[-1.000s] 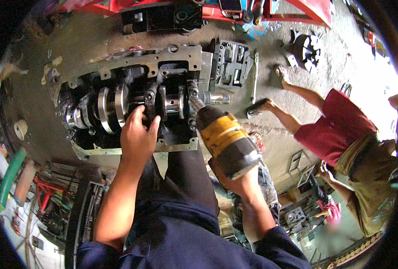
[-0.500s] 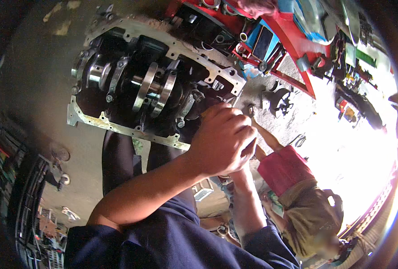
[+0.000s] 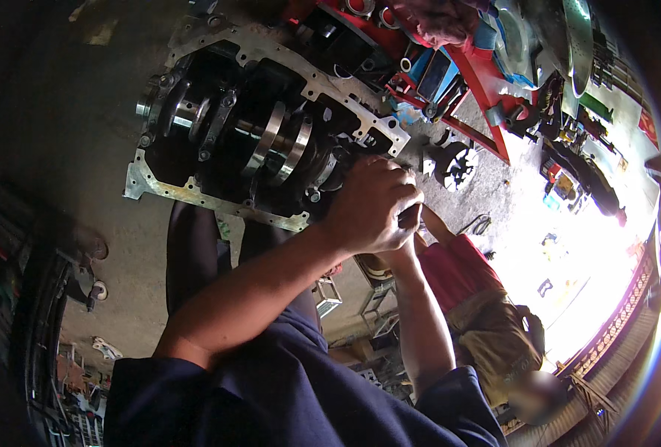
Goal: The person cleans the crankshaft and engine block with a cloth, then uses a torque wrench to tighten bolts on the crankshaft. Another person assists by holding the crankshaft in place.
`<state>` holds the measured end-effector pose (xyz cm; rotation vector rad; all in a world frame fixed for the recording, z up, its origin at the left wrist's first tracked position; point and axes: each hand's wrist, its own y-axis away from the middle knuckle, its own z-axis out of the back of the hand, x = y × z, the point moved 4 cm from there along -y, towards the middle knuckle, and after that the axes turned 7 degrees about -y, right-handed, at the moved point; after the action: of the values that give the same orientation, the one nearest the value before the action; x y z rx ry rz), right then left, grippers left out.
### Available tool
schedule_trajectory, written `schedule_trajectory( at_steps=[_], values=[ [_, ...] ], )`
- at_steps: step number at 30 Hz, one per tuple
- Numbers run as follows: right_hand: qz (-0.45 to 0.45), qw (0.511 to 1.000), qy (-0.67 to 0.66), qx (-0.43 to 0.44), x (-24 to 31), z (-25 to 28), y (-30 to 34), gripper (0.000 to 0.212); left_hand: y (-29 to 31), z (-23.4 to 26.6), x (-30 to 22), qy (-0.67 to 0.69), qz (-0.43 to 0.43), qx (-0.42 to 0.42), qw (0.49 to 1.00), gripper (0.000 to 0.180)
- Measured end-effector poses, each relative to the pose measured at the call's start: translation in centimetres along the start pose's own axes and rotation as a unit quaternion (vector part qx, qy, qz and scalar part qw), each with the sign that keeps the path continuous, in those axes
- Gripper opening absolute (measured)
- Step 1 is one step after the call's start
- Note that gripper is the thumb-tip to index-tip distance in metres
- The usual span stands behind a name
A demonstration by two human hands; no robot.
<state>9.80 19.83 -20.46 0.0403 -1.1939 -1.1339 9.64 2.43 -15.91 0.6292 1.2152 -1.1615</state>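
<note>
An engine block (image 3: 211,203) stands before me with its open side up, and the crankshaft (image 3: 265,141) runs through it, bright metal between dark bearing caps. At the block's right-hand near end, my left hand (image 3: 375,205) is closed, its fingers curled. Whatever it grips is hidden by the hand itself. My right hand (image 3: 403,252) is right up against the left one, mostly covered by it. Its fingers do not show. Both forearms reach in from the lower edge, the left crossing the near side of the block.
Behind the block stands a red metal frame (image 3: 487,130) with parts and a cloth (image 3: 438,26) on it. A round slotted part (image 3: 458,167) lies on the floor to the right. Another person (image 3: 472,298) is close by at the right. Dark shelving (image 3: 40,313) lines the left.
The view has shifted, so the block sits slightly farther right and higher. My hands stay together at the same end of the block. The other person's hand is now more hidden behind mine.
</note>
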Motion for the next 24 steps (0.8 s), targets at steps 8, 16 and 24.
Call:
schedule_trajectory(
  at_steps=[8,16,24],
  values=[
    [-0.128,0.941,-0.313,-0.012,-3.1,0.2,-0.9,0.040,0.1,-0.3,0.9,0.002,-0.002,-0.024,1.000,0.024],
    [-0.019,0.850,-0.525,0.038,-5.2,-0.6,-0.9,0.037,0.1,-0.8,0.7,0.006,-0.008,-0.009,1.000,0.026],
    [-0.054,0.979,-0.198,0.014,-0.6,1.9,-1.7,0.043,0.5,-0.9,1.2,0.011,-0.006,-0.043,0.999,0.021]
  ],
)
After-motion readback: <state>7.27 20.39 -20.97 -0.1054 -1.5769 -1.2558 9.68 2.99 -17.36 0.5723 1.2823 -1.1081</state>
